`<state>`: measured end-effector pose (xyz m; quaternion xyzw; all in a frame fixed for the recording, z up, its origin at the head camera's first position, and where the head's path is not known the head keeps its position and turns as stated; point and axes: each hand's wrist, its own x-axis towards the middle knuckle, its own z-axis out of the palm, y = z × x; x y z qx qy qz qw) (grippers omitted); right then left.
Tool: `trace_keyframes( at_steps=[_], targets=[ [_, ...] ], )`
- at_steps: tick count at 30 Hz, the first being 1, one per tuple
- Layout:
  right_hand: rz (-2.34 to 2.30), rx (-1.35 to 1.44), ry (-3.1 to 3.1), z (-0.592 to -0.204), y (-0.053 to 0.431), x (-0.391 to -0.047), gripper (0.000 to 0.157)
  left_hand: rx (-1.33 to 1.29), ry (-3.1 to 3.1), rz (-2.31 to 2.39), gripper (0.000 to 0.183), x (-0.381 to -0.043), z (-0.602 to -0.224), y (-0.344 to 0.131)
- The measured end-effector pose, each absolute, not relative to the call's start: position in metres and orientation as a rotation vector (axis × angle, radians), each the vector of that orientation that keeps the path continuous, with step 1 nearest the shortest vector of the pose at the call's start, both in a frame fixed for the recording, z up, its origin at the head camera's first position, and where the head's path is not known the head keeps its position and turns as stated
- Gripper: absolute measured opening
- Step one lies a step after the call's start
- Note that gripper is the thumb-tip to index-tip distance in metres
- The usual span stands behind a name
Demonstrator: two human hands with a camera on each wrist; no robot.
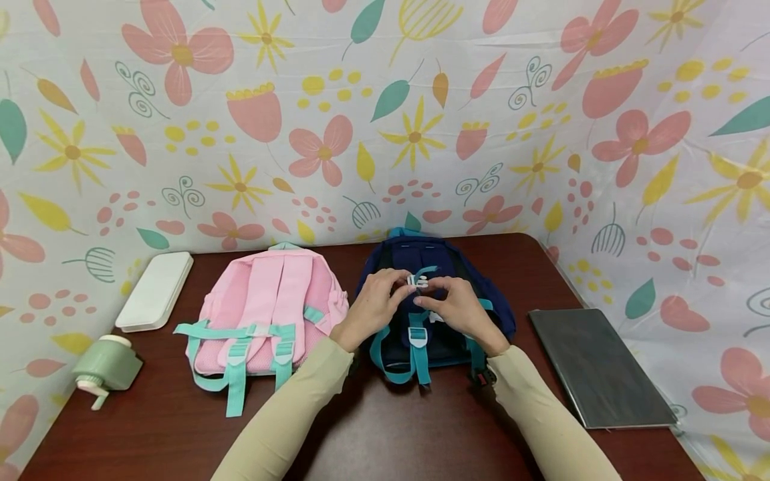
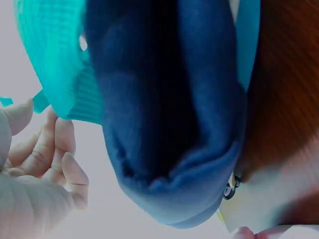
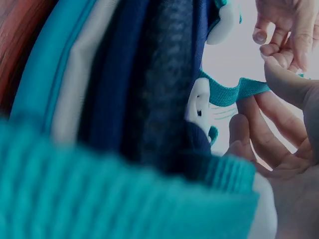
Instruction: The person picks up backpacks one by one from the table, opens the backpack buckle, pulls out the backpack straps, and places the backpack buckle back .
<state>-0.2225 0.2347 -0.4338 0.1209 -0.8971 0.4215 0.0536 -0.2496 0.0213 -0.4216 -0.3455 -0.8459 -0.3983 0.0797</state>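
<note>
Above the navy backpack, both hands meet at a small white plastic buckle with a short teal strap end beside it. My left hand pinches the buckle from the left between thumb and fingers. From the right, my right hand holds it at its other side, thumb and forefinger close together. In the right wrist view a thin teal strap runs from the backpack to between the fingers of the right hand. A navy padded part of the backpack fills the left wrist view.
A pink backpack with mint straps lies left of the navy one. Further left are a white box-shaped object and a green cranked device. A dark flat notebook-like item lies at the right. Floral cloth hangs behind the table.
</note>
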Motion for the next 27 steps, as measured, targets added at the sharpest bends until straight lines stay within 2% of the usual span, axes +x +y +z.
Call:
trace_keyframes(
  at_steps=[5,9,16,23,27],
  targets=[
    [1.188,0.388,-2.738,-0.4336,0.2366,-0.2212,0.027,-1.033,-2.509,-1.197,0.028,-0.2502,-0.4204,0.0210],
    [1.297,0.390,-2.719,-0.4324,0.2361,-0.2217,0.036,-1.031,-2.511,-1.207,0.027,-0.2503,-0.4201,0.0207],
    [1.286,0.348,-2.703,-0.4315,0.2312,-0.2195,0.025,-1.045,-2.478,-1.195,0.029,-0.2500,-0.4185,0.0203],
    [1.252,0.351,-2.732,-0.4310,0.2317,-0.2200,0.039,-1.027,-2.475,-1.194,0.028,-0.2508,-0.4183,0.0184],
    [1.340,0.329,-2.673,-0.4312,0.2296,-0.2209,0.035,-1.028,-2.471,-1.201,0.027,-0.2504,-0.4179,0.0188]
  ],
)
